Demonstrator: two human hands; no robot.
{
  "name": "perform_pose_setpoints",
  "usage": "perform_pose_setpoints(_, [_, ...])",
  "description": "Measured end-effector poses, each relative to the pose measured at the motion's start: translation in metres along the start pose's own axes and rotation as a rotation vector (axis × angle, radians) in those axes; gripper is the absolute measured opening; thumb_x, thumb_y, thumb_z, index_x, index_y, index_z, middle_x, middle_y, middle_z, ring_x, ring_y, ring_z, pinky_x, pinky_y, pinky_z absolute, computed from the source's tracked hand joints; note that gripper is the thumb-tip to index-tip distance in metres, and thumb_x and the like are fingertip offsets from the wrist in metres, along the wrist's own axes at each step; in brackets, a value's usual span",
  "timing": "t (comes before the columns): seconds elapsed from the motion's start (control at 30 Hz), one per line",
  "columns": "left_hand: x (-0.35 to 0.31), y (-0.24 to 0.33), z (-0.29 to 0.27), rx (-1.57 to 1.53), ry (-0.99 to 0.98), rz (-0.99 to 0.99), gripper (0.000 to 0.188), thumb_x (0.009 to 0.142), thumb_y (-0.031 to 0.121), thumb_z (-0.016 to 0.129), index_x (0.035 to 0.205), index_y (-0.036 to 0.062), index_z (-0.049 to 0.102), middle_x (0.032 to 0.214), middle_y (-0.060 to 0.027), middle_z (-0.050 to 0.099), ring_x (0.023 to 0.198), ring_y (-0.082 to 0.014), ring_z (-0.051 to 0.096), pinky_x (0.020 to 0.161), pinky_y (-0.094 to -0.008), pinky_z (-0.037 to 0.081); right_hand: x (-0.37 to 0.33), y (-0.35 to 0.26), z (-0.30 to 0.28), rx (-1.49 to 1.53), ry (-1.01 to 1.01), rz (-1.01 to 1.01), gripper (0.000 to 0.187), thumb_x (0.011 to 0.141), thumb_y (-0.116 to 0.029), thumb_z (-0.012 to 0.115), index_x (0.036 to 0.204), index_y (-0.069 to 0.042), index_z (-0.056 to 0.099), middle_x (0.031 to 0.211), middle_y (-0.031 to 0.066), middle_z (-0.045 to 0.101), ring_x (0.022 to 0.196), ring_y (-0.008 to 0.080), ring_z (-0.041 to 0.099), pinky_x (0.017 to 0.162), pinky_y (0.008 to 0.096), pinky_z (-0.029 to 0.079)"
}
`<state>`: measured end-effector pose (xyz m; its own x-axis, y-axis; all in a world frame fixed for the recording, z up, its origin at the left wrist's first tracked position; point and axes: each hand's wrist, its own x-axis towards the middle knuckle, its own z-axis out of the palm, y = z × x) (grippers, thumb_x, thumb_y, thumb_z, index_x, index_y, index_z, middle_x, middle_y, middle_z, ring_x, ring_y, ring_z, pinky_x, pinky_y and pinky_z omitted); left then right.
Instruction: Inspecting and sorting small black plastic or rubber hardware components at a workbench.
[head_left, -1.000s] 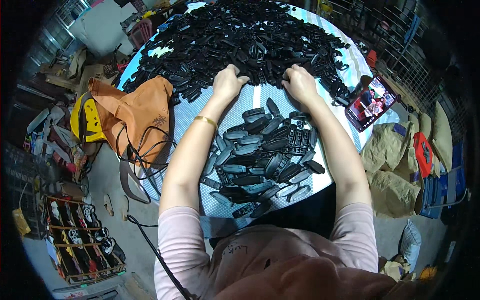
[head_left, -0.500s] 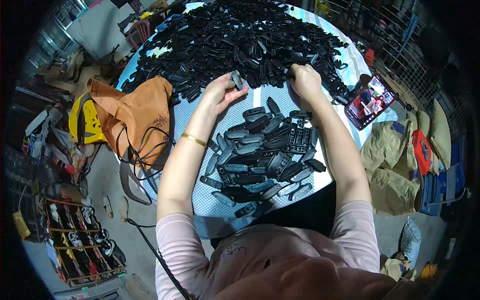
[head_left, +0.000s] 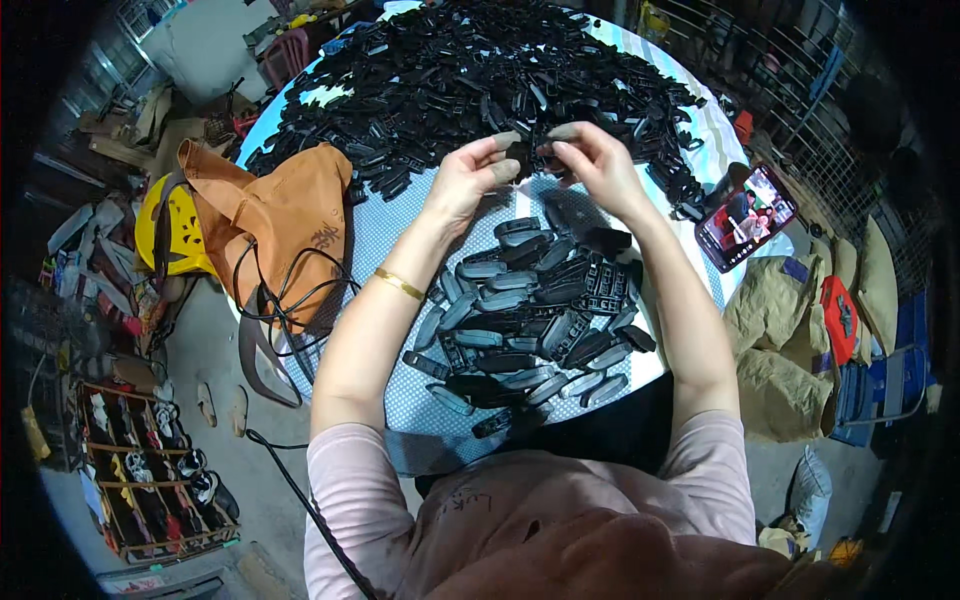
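My left hand [head_left: 478, 178] is closed in a pinch on a black plastic piece [head_left: 521, 160], held over the near edge of a big heap of black plastic parts [head_left: 440, 90]. Close by on its right is my right hand [head_left: 598, 165], its thumb and fingertips pressed together on a small black part [head_left: 547, 152] whose shape blends into the dark heap. The fingertips of the two hands nearly meet. Between my forearms lies a smaller group of oblong black plastic pieces [head_left: 505, 300], some joined into ridged blocks, on the patterned tablecloth [head_left: 400, 345].
An orange cloth bag [head_left: 290, 220] with a looped black cable [head_left: 290, 290] sits at the table's left edge, beside a yellow item [head_left: 180, 235]. On the right edge stands a phone [head_left: 747, 218] with its screen lit. Brown paper sacks [head_left: 785, 390] and a shoe rack [head_left: 150, 470] flank the table.
My right hand has come away from the heap and moved left, towards my left hand. My left hand has shifted slightly right, turning its piece, and the fingertips are now close together.
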<state>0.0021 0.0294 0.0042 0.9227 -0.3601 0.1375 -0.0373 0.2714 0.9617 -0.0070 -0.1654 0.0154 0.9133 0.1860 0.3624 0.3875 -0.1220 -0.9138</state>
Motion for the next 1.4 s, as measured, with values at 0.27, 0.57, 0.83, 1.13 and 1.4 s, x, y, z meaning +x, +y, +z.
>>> perform_pose_setpoints(0.27, [-0.006, 0.003, 0.016, 0.062, 0.073, 0.029, 0.033, 0.076, 0.000, 0.063, 0.108, 0.0000, 0.058, 0.097, -0.0056, 0.062, 0.083, -0.0110, 0.059, 0.074, -0.0225, 0.049, -0.011, 0.005, 0.026, -0.052, 0.139, -0.081, 0.017, 0.085, -0.012, 0.055, 0.094, 0.000, 0.062, 0.080, 0.0087, 0.063, 0.060, 0.0123, 0.061, 0.048, 0.0226, 0.047])
perform_pose_setpoints(0.57, [-0.012, 0.001, 0.032, -0.035, 0.133, 0.067, 0.028, 0.080, 0.003, 0.059, 0.108, -0.0008, 0.057, 0.095, -0.0055, 0.061, 0.083, -0.0122, 0.059, 0.076, -0.0248, 0.049, -0.015, -0.003, 0.030, -0.493, 0.292, -0.466, 0.012, 0.080, -0.011, 0.058, 0.088, -0.002, 0.062, 0.081, 0.0135, 0.058, 0.067, 0.0286, 0.060, 0.056, 0.0321, 0.048])
perform_pose_setpoints(0.83, [-0.006, 0.009, 0.019, -0.094, 0.057, 0.063, 0.029, 0.086, 0.011, 0.055, 0.112, -0.0009, 0.053, 0.101, -0.0082, 0.060, 0.091, -0.0147, 0.058, 0.084, -0.0270, 0.046, -0.013, 0.002, 0.027, -0.320, 0.192, -0.209, 0.030, 0.077, -0.025, 0.065, 0.091, 0.000, 0.058, 0.080, 0.0084, 0.058, 0.061, 0.0160, 0.058, 0.056, 0.0276, 0.046])
perform_pose_setpoints(1.13, [-0.012, 0.019, 0.018, 0.058, -0.014, 0.173, 0.020, 0.082, 0.003, 0.056, 0.100, -0.0012, 0.062, 0.091, -0.0055, 0.064, 0.083, -0.0117, 0.058, 0.078, -0.0246, 0.045, -0.022, -0.008, 0.031, -0.410, 0.047, -0.251, 0.025, 0.076, -0.025, 0.065, 0.081, 0.000, 0.062, 0.066, 0.0125, 0.060, 0.057, 0.0173, 0.058, 0.051, 0.0296, 0.042])
perform_pose_setpoints(1.4, [-0.021, 0.051, 0.025, 0.547, -0.264, 0.072, 0.029, 0.077, 0.008, 0.061, 0.104, -0.0014, 0.061, 0.090, -0.0050, 0.065, 0.081, -0.0096, 0.058, 0.075, -0.0239, 0.046, -0.007, -0.015, -0.033, -0.294, -0.388, -0.024, 0.040, 0.072, -0.017, 0.070, 0.107, -0.001, 0.059, 0.090, 0.0057, 0.064, 0.079, 0.0117, 0.059, 0.072, 0.0261, 0.047])
